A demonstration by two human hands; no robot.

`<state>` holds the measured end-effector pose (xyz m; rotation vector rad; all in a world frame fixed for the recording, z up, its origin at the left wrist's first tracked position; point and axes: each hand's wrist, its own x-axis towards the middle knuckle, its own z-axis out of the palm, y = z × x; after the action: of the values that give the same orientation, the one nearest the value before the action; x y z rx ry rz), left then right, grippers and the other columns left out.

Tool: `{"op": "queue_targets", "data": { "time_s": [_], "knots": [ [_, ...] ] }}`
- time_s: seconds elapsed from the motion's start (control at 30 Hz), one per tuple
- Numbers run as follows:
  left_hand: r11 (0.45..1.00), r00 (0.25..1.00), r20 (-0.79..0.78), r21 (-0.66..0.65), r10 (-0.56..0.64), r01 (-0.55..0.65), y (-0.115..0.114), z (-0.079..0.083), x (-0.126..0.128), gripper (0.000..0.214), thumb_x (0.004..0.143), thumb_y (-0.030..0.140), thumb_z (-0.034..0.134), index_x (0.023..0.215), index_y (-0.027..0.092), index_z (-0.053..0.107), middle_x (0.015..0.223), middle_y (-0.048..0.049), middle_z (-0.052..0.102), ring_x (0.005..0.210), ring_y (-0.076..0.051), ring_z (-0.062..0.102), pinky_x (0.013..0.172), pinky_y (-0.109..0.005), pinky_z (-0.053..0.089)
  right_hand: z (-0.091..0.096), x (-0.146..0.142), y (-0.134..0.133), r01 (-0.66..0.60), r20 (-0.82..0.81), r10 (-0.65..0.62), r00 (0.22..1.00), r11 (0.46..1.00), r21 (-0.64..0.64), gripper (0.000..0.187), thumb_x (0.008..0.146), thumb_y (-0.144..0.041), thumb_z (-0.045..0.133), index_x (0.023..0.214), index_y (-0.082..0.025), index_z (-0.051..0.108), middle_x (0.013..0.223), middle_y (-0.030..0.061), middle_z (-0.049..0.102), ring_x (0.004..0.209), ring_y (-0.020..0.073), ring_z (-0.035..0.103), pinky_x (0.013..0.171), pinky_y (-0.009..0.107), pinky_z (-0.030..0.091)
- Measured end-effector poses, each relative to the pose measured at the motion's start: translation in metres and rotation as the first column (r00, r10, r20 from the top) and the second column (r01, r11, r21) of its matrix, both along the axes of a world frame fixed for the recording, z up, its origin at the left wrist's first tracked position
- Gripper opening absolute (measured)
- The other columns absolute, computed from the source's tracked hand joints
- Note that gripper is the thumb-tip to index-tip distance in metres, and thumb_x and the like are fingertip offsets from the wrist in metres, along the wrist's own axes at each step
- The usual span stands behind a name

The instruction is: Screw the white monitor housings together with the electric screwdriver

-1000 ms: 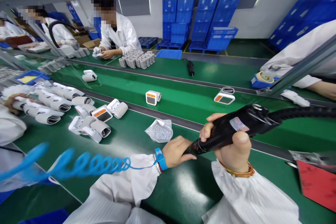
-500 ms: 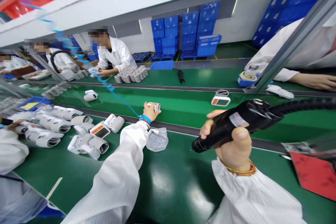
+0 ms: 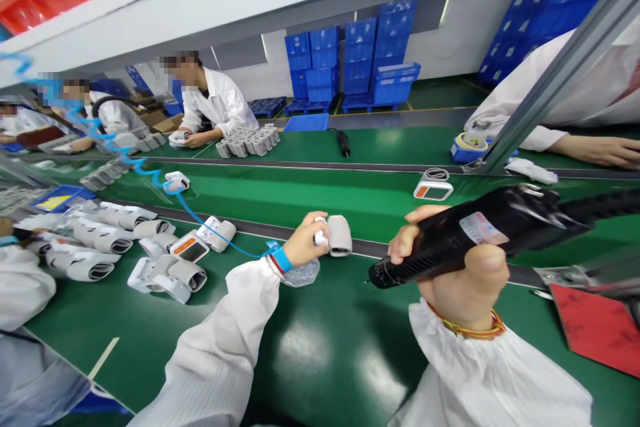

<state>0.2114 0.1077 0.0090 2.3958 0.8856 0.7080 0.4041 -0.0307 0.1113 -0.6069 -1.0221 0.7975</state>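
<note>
My left hand [image 3: 303,241] is closed on a wrist blood pressure monitor [image 3: 340,236], white with a rolled grey cuff, held over the near edge of the belt. A blue strap with a coiled cord circles that wrist. Partly behind the wrist, a clear bag of small screws [image 3: 303,274] lies on the green bench. My right hand [image 3: 463,273] grips a black electric screwdriver [image 3: 450,233], its bit pointing left and down above the bench. Several more monitors [image 3: 173,267] are grouped at left, one with its screen and orange button facing up.
On the green belt [image 3: 280,193] stand another monitor [image 3: 433,185] at right and one at left. A red mat [image 3: 597,327] lies at far right. Co-workers sit across the line, and one at the left edge. A slanted metal post [image 3: 555,63] rises at right.
My left hand has come back from the belt toward me and to the right, bringing the monitor with it. The screwdriver has shifted slightly right. The monitor on the belt at right has moved right.
</note>
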Motion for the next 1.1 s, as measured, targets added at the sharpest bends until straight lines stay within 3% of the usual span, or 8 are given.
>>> {"op": "queue_targets", "data": {
  "time_s": [0.1,0.2,0.37,0.47,0.53,0.7,0.87,1.1],
  "knots": [
    [0.960,0.961,-0.025,-0.061,-0.275,0.273,-0.025,-0.008,0.007,0.032,0.065,0.001,0.061,0.092,0.018,0.060,0.135,-0.0123,0.050,0.129,-0.025,0.048,0.107,-0.040,0.040,0.005,-0.001,-0.003,-0.028,0.001,0.028,1.000,1.000,-0.005,0.059,0.062,-0.073,0.065,0.085,-0.019,0.063,0.051,0.0007,0.059,0.040,0.0162,0.053,0.039,0.029,0.041],
    [0.924,0.932,-0.023,-0.138,-0.362,0.355,-0.041,-0.013,0.007,0.062,0.065,-0.001,0.053,0.123,0.020,0.052,0.146,-0.0126,0.043,0.135,-0.025,0.043,0.110,-0.043,0.038,0.009,-0.001,-0.005,-0.052,0.026,0.052,0.998,0.999,-0.007,0.059,0.062,-0.074,0.065,0.084,-0.020,0.063,0.049,0.0004,0.059,0.039,0.0164,0.053,0.038,0.029,0.040],
    [0.968,0.972,0.011,-0.087,-0.236,0.236,-0.066,-0.016,-0.002,0.090,0.068,0.016,0.067,0.147,0.020,0.025,0.155,-0.0177,0.026,0.143,-0.033,0.026,0.113,-0.052,0.032,0.009,-0.001,-0.005,-0.054,0.033,0.054,0.998,0.998,-0.014,0.058,0.060,-0.074,0.066,0.083,-0.020,0.064,0.050,0.0006,0.059,0.038,0.0169,0.052,0.037,0.030,0.039],
    [0.986,0.983,-0.093,-0.053,-0.161,0.157,-0.082,-0.029,-0.006,0.107,0.063,0.037,0.081,0.149,0.020,0.020,0.153,-0.0217,0.024,0.140,-0.039,0.030,0.108,-0.057,0.037,0.005,-0.001,-0.005,-0.059,0.037,0.060,0.998,0.998,-0.026,0.058,0.060,-0.074,0.066,0.085,-0.021,0.066,0.052,0.0009,0.059,0.040,0.0175,0.053,0.038,0.031,0.038],
    [0.993,0.979,-0.168,-0.019,-0.119,0.118,-0.090,-0.041,-0.006,0.112,0.060,0.041,0.084,0.149,0.020,0.019,0.151,-0.0233,0.026,0.136,-0.041,0.035,0.102,-0.058,0.043,0.002,-0.001,-0.005,-0.074,0.043,0.075,0.996,0.997,-0.025,0.058,0.062,-0.074,0.065,0.088,-0.022,0.066,0.053,0.0011,0.059,0.042,0.0175,0.054,0.039,0.031,0.039],
    [0.997,0.980,-0.198,0.072,-0.025,0.040,-0.095,-0.058,0.002,0.103,0.065,0.036,0.081,0.147,0.017,0.020,0.133,-0.0199,0.044,0.121,-0.035,0.051,0.092,-0.049,0.051,-0.007,-0.006,-0.003,-0.087,0.054,0.088,0.995,0.996,-0.023,0.059,0.066,-0.075,0.061,0.092,-0.022,0.066,0.056,0.0016,0.059,0.043,0.0172,0.054,0.040,0.031,0.040],
    [0.991,0.970,-0.235,0.129,0.061,-0.032,-0.096,-0.051,0.011,0.081,0.069,0.046,0.072,0.138,0.019,0.038,0.110,-0.0112,0.054,0.093,-0.027,0.061,0.080,-0.042,0.055,-0.009,-0.011,0.001,-0.060,0.071,0.065,0.995,0.996,-0.060,0.061,0.063,-0.077,0.062,0.089,-0.022,0.065,0.054,0.0012,0.058,0.043,0.0177,0.053,0.040,0.032,0.040],
    [0.987,0.947,-0.315,0.158,0.070,-0.021,-0.102,-0.040,0.013,0.080,0.068,0.057,0.069,0.135,0.022,0.044,0.105,-0.0085,0.057,0.090,-0.025,0.060,0.079,-0.040,0.054,-0.013,-0.016,0.007,-0.038,0.039,0.040,0.998,0.997,-0.063,0.059,0.061,-0.076,0.064,0.084,-0.022,0.066,0.051,0.0001,0.058,0.041,0.0167,0.053,0.039,0.031,0.040]
  ]
}}
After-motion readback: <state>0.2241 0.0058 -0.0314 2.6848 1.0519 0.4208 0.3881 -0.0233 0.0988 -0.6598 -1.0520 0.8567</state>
